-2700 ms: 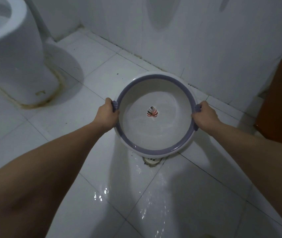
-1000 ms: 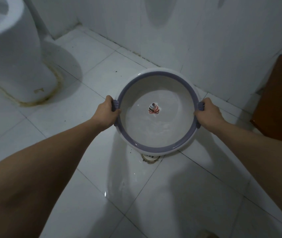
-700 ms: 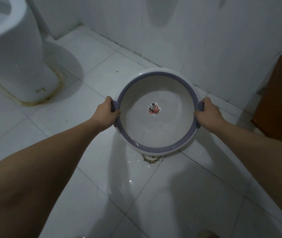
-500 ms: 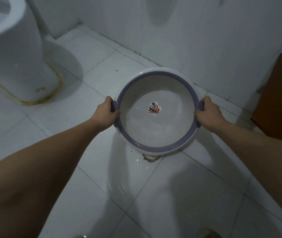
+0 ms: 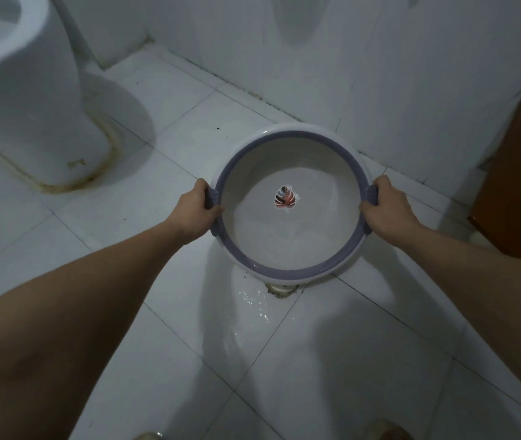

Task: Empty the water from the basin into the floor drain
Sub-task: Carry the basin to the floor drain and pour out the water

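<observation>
I read no brand or writing, only a red leaf print (image 5: 285,196) on the bottom of the basin (image 5: 287,268). My left hand (image 5: 194,209) gripped its rim grip at nine o'clock, my right hand (image 5: 386,206) the one at three o'clock, both arms stretched forward. The basin hung over the floor drain (image 5: 281,289), which peeked out at its six o'clock edge, wet tiles (image 5: 253,312) beside it.

The scene is dim with a cool blue cast. Wet floor tiles (image 5: 253,300) show small specular glints, soft shadows fall on the wall, and wide-angle distortion bends the frame edges.
</observation>
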